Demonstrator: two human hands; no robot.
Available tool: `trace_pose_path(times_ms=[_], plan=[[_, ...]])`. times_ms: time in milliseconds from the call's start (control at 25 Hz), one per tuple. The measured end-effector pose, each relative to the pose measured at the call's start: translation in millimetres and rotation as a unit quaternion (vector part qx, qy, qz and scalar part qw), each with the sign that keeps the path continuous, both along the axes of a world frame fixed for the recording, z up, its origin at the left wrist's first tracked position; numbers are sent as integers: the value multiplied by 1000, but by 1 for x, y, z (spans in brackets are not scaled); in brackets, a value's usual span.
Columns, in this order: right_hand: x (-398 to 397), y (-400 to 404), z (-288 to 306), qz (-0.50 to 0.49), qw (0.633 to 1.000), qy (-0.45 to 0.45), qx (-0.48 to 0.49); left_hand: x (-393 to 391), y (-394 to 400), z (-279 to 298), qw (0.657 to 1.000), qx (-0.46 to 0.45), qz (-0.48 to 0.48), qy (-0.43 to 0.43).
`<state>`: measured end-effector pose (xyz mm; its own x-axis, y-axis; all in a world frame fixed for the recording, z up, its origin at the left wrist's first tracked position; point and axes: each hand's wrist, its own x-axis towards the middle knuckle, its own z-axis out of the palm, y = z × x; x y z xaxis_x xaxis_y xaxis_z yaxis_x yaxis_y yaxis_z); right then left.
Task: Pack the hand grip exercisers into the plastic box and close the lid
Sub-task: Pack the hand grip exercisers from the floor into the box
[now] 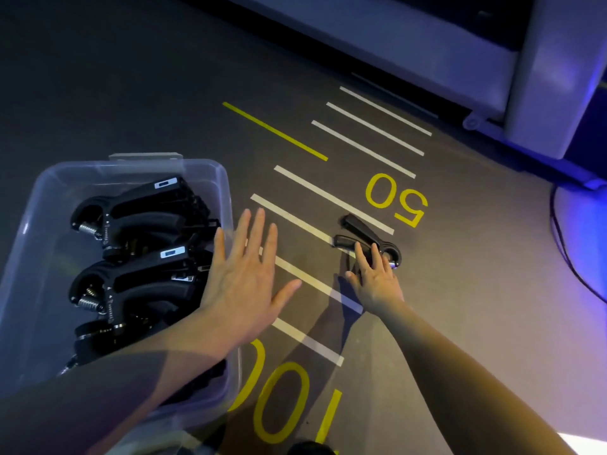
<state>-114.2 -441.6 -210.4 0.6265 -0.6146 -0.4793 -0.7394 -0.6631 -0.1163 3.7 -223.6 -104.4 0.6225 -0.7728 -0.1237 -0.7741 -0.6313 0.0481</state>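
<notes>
A clear plastic box (42,192) stands open on the floor at the left, with several black hand grip exercisers (138,211) with steel springs stacked inside. My left hand (243,277) hovers flat and empty over the box's right rim, fingers spread. One more black exerciser (358,231) lies on the floor to the right, across a white stripe. My right hand (374,277) rests on its spring end, fingers laid over it, not closed around it. No lid is in view.
The grey floor carries white stripes (328,198), a yellow line (276,131) and yellow numbers 50 and 100. A pale machine base (492,87) runs along the top right. A dark cable (565,244) curves at the right edge.
</notes>
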Motion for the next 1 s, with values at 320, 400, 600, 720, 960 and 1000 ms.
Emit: trace_pose_path(times_ms=[320, 400, 600, 720, 960, 1000], plan=[[5, -14, 0, 51, 998, -19, -22, 1, -3, -3, 1000, -8, 1, 18], [5, -15, -2, 66, 998, -7, -11, 1, -2, -1, 1000, 1, -1, 19], [-4, 6, 18, 39, 995, -91, -12, -1, 5, 6, 999, -8, -18, 39], [-6, 46, 59, 56, 984, -170, -14, -6, 24, 7, 997, -56, -17, 52], [19, 149, 148, 244, 916, -308, -85, 9, 90, 12, 983, -167, 72, -13], [28, 166, 155, 279, 903, -312, -96, 16, 103, 15, 979, -177, 102, -9]])
